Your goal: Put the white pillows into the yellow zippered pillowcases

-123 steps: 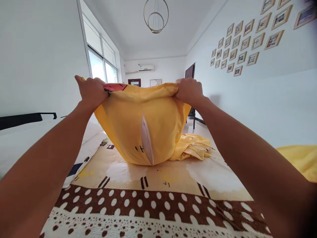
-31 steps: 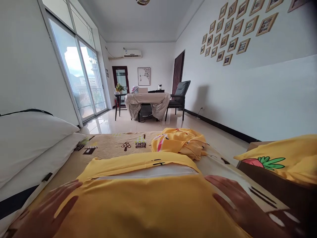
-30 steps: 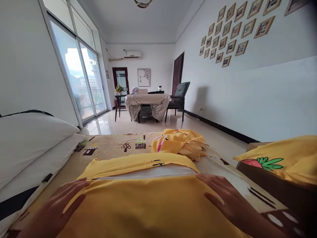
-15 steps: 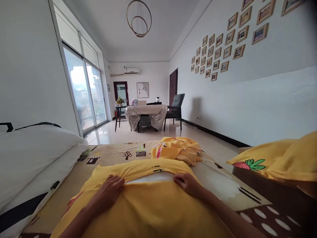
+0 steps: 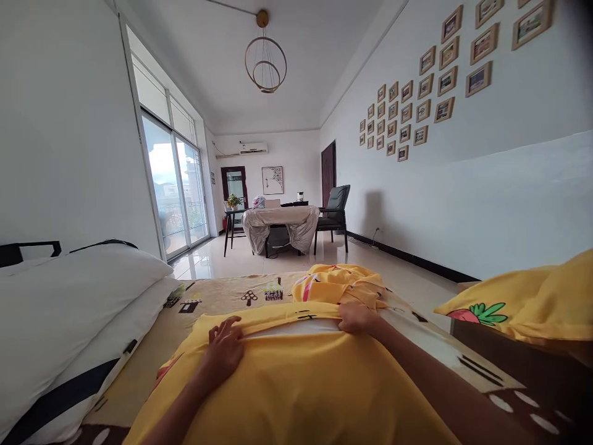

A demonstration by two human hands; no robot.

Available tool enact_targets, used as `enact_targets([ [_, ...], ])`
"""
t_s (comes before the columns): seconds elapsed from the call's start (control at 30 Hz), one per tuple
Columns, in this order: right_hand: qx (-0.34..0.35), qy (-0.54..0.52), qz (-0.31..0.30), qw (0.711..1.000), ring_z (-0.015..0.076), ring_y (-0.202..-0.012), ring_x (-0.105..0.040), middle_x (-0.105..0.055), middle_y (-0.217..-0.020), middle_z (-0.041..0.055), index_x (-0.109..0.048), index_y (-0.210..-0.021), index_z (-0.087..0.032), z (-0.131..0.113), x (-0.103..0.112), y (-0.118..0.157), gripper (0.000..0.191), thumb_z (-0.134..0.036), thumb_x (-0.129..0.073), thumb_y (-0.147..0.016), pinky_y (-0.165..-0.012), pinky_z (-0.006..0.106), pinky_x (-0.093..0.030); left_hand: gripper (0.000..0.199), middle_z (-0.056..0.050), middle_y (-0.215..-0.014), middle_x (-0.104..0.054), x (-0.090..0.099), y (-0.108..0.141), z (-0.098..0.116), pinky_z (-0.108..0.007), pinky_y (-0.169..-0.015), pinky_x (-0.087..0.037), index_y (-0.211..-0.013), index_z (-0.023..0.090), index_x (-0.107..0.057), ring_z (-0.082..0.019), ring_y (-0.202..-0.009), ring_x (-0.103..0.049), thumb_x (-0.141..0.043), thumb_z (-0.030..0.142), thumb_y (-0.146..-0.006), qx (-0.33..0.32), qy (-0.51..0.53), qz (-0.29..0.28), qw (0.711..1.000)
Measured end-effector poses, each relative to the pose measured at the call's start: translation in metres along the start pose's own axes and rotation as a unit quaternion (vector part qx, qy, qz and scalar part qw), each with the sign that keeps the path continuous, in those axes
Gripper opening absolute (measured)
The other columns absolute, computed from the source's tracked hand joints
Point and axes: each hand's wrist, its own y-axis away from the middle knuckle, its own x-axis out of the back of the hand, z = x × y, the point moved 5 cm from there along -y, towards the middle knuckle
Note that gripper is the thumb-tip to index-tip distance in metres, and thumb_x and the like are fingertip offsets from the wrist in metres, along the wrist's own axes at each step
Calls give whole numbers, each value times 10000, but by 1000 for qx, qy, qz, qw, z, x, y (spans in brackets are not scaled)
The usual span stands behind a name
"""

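The yellow cover (image 5: 287, 383) lies right in front of you on the blanket (image 5: 217, 295), plump, with a slit (image 5: 294, 328) running crosswise near its far end and something white showing inside. Your left hand (image 5: 225, 346) rests on the cover at the slit's left end, back upward, fingers bent and slightly apart; I can't tell whether the fingertips pinch any cloth. Your right hand (image 5: 357, 318) is closed at the cover's far right, gripping the edge of the flap (image 5: 282, 314), which stretches across between both hands and carries a few black strokes. A reddish print shows on the cover's left side. Just beyond the cover, toward its right, sits a crumpled yellow cloth (image 5: 336, 283); I can't tell whether the two touch. Left of the cover are white pillows (image 5: 83, 303), stacked, the lower one with a dark band. Right of the cover, apart from it, another yellow cloth (image 5: 532, 303) with a pink-and-green print lies over a brown box (image 5: 504, 352). Well beyond the cover stand a draped table (image 5: 280, 216) and, to its right, a dark chair (image 5: 334, 210).
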Motion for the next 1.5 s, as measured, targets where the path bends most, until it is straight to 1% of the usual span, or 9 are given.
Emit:
enact_targets([
  [0.1,-45,37,-7,998,200,-605,-616,-660,-653,134,-646,-644,-143,1,-10,7,289,-209,-463,-857,-574,299,-396,162,-108,-1357,-472,-4,1,-8,-458,-989,-291,-818,186,-504,-265,-1318,-350,-399,99,-730,46,-13,-4,999],
  [0.3,-76,56,23,995,216,-664,-625,-676,-758,160,-613,-886,-104,-9,-4,8,296,-175,-327,-910,-586,293,-338,210,-54,-948,-660,0,-5,-16,-417,-895,-361,-847,201,-525,-215,-948,-595,-318,230,-872,54,-9,-33,998],
  [0.7,306,42,183,933,106,-527,-368,-492,-561,14,-515,-600,-172,-97,36,67,386,-228,-332,-936,-547,289,-182,259,-69,-770,-639,5,-3,-39,-296,-620,-361,-877,208,-430,-241,-758,-630,-197,309,-926,137,0,-13,991],
  [0.83,229,101,183,951,118,-558,-404,-518,-597,51,-564,-553,-162,-71,46,53,524,-328,-302,-975,-544,309,-179,277,-29,-818,-624,33,-8,-25,-264,-686,-396,-851,219,-419,-178,-784,-602,-210,383,-931,113,30,-2,993],
  [0.93,154,103,139,973,128,-613,-464,-570,-658,81,-619,-584,-156,-51,57,39,606,-425,-252,-984,-552,299,-208,291,-1,-767,-608,74,-10,-5,-248,-671,-400,-869,223,-444,-157,-722,-569,-264,447,-911,97,71,92,988],
  [1.03,118,62,54,990,128,-592,-478,-613,-662,87,-630,-592,-158,-42,70,26,649,-509,-235,-970,-564,286,-231,302,26,-679,-574,118,-10,17,-229,-615,-386,-882,218,-478,-140,-640,-525,-324,477,-883,82,89,189,975],
  [1.13,113,-5,-68,991,100,-492,-407,-591,-568,60,-566,-505,-164,-37,72,19,696,-619,-250,-927,-540,279,-223,320,51,-574,-507,136,-15,29,-226,-562,-353,-815,220,-458,-129,-552,-476,-307,494,-883,58,61,153,985],
  [1.3,109,-55,-163,979,79,-432,-285,-518,-460,37,-495,-453,-162,-25,20,27,720,-636,-218,-920,-512,293,-182,287,0,-637,-602,77,-8,5,-269,-589,-326,-769,217,-440,-176,-621,-569,-260,402,-894,65,-98,17,993],
  [1.5,55,-108,-93,988,162,-575,-515,-593,-592,48,-526,-536,-236,-14,-70,62,614,-535,-194,-957,-571,322,-322,473,-30,-752,-678,-4,15,-24,-279,-663,-367,-661,216,-491,-201,-757,-627,-183,449,-932,121,-55,-93,987],
])
